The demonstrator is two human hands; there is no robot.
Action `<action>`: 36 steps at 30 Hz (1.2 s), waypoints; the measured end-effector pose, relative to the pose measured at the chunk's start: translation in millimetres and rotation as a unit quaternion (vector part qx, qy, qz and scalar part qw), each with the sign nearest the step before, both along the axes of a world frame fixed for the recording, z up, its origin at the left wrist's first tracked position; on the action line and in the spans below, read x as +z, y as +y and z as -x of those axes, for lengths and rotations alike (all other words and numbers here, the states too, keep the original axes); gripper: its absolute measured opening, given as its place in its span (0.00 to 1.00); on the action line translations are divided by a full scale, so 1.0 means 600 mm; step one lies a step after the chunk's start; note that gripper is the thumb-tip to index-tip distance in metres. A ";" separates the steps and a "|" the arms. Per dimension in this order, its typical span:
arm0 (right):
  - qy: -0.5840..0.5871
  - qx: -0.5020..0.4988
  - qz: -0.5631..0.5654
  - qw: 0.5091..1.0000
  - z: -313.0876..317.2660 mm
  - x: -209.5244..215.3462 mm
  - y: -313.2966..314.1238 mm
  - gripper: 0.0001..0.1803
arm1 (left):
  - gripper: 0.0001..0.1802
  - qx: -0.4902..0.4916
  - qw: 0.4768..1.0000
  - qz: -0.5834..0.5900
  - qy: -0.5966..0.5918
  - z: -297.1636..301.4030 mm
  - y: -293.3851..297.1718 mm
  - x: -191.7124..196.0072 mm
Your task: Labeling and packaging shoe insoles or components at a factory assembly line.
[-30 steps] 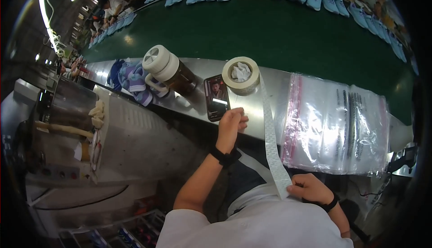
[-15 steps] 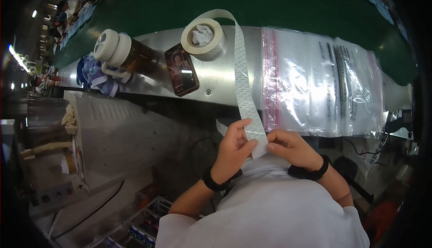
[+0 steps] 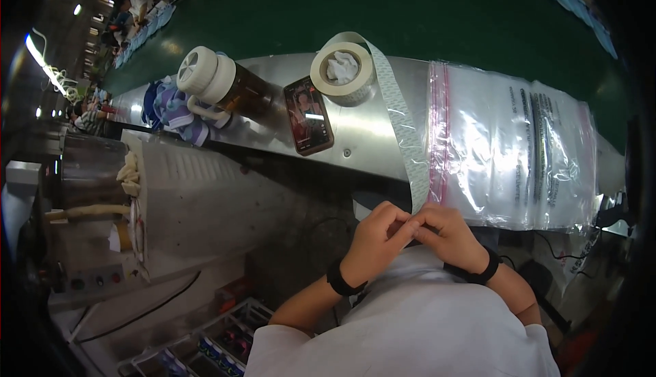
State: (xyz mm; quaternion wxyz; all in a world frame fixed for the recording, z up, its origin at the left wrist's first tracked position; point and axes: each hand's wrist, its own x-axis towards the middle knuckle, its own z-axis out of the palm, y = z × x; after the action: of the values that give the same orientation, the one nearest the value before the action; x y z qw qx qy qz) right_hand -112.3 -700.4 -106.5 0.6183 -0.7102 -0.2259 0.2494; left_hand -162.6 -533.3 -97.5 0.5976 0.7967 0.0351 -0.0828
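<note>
A pale printed label strip (image 3: 403,138) unwinds from a roll (image 3: 365,84) that has crumpled white paper in its core. It runs down over the metal edge to my hands, in front of my white shirt. My left hand (image 3: 374,244) is closed in a pinch at the strip's lower end. My right hand (image 3: 452,237) is also pinched, its fingertips meeting those of the left at the strip. The fingers hide the very end of the strip. A light-coloured tail shows beside my left hand. Right of the strip lies a stack of clear zip bags (image 3: 478,151) with pink seals.
A phone (image 3: 309,116) lies beside the roll on the metal ledge (image 3: 369,144). Left of it stand a brown bottle with a cream lid (image 3: 205,76) and a purple patterned cloth (image 3: 179,107). Beyond runs a green belt (image 3: 273,18). A grey machine housing (image 3: 198,199) is at left.
My hands have drawn together, their fingertips now meeting over the strip's end, which was spread between them before. The whole view has shifted, so the ledge items appear farther right and lower.
</note>
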 end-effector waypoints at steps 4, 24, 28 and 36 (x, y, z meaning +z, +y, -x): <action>0.017 0.015 0.033 0.999 -0.001 0.003 -0.004 0.03 | 0.02 -0.021 0.992 -0.085 -0.087 -0.011 0.016 0.000; -0.024 -0.140 0.123 0.982 0.023 -0.012 -0.091 0.04 | 0.19 -0.088 0.968 0.193 0.134 -0.077 -0.031 -0.037; -0.029 -0.162 0.124 0.979 0.020 -0.018 -0.095 0.04 | 0.18 -0.117 0.990 0.068 0.027 -0.114 -0.046 -0.050; -0.062 -0.185 0.109 0.975 0.005 -0.003 -0.101 0.03 | 0.21 -0.144 0.984 -0.097 -0.026 -0.168 -0.054 -0.050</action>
State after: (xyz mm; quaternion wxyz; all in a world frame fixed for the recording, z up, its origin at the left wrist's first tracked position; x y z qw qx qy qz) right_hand -115.3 -761.3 -108.5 0.5572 -0.8171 -0.1000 0.1089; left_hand -61.6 -565.8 -127.2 0.4998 0.8497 -0.0880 -0.1433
